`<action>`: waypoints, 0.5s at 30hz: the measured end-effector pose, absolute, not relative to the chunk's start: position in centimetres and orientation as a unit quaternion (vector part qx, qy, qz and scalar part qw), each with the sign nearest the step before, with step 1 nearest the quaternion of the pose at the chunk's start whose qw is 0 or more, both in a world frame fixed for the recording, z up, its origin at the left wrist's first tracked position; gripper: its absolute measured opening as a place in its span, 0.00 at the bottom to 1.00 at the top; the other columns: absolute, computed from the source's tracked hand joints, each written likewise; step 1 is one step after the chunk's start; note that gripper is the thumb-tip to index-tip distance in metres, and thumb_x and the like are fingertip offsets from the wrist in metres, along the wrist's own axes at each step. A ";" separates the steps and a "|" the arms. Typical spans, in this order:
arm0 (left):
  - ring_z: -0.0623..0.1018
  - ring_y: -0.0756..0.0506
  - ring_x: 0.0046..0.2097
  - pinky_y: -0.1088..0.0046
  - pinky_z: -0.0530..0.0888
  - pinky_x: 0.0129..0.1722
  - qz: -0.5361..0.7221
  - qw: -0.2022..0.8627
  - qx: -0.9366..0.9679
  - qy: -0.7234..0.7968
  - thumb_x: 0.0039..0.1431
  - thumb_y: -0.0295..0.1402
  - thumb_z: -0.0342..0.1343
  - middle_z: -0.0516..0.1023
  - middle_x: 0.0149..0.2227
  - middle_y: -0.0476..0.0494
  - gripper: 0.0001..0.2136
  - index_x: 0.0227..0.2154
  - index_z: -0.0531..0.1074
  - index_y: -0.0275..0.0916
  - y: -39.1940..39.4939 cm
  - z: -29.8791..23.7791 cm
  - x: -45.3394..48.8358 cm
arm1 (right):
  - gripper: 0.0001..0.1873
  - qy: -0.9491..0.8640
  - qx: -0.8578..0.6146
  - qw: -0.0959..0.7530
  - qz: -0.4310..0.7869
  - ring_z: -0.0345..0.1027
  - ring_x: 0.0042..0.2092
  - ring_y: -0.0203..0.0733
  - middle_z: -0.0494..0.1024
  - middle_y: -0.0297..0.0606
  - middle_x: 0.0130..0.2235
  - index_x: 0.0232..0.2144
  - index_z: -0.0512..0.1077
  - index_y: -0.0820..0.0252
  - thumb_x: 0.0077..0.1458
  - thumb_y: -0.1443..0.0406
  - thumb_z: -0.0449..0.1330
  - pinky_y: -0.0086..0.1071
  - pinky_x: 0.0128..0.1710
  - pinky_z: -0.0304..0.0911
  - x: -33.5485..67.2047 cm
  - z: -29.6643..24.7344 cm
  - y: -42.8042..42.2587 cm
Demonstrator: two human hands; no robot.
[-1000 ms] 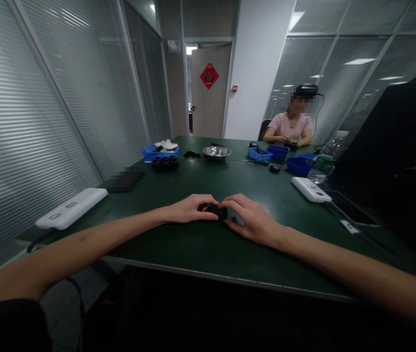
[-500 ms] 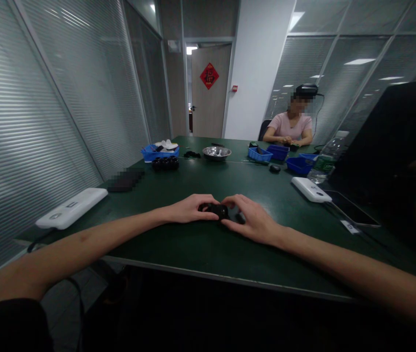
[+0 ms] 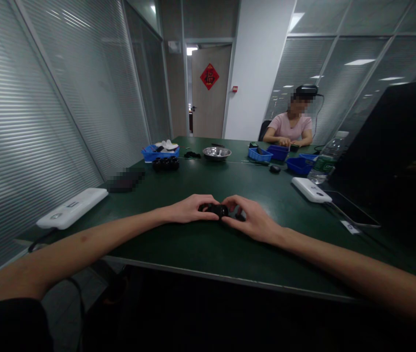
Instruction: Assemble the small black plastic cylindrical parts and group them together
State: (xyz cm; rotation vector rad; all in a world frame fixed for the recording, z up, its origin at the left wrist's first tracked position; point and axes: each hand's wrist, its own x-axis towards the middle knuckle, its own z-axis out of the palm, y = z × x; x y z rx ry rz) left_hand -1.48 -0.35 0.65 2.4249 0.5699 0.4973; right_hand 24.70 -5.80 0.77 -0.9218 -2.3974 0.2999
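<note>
A glossy black rounded object (image 3: 223,210) is held low over the green table, between my two hands. My left hand (image 3: 195,208) is closed around its left part, thumb on the near side and fingers on the far side. My right hand (image 3: 251,217) pinches its right end between thumb and curved fingertips. Under the right palm shows a small dark piece (image 3: 240,215); whether it joins the black object I cannot tell. Fingers hide much of the object, and its exact kind is unclear.
Farther back are a blue basket (image 3: 152,156), shiny black round pieces (image 3: 165,164), a metal bowl (image 3: 216,150) and blue bins (image 3: 297,165). White devices (image 3: 72,208) flank my arms. At right stand a water bottle (image 3: 323,161) and a phone (image 3: 354,208). A co-worker (image 3: 291,124) sits opposite.
My right fingers have shifted slightly around the black object, and the dark piece under that palm shows more clearly. The co-worker's hand has moved toward a blue bin.
</note>
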 end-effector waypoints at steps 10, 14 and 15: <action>0.72 0.46 0.39 0.71 0.67 0.39 0.188 0.300 0.909 0.219 0.67 0.45 0.59 0.74 0.43 0.43 0.18 0.53 0.74 0.39 -0.4 0.6 -1.5 | 0.19 -0.910 -0.310 0.271 0.054 0.72 0.50 0.50 0.75 0.45 0.51 0.54 0.68 0.55 0.63 0.61 0.63 0.46 0.49 0.72 24.6 0.7 -5.8; 0.73 0.46 0.41 0.71 0.68 0.40 0.193 0.299 0.909 0.218 0.66 0.45 0.60 0.75 0.44 0.43 0.19 0.53 0.74 0.39 -0.2 0.5 -1.6 | 0.16 -0.899 -0.346 0.261 0.062 0.73 0.43 0.47 0.77 0.43 0.45 0.51 0.68 0.56 0.65 0.57 0.62 0.43 0.43 0.72 24.7 0.5 -5.7; 0.73 0.45 0.42 0.70 0.68 0.41 0.195 0.297 0.909 0.218 0.66 0.45 0.60 0.75 0.44 0.43 0.19 0.53 0.74 0.39 -0.2 0.4 -1.6 | 0.16 -0.906 -0.332 0.258 0.055 0.73 0.45 0.48 0.76 0.43 0.46 0.52 0.68 0.56 0.65 0.59 0.61 0.43 0.44 0.72 24.7 0.5 -5.7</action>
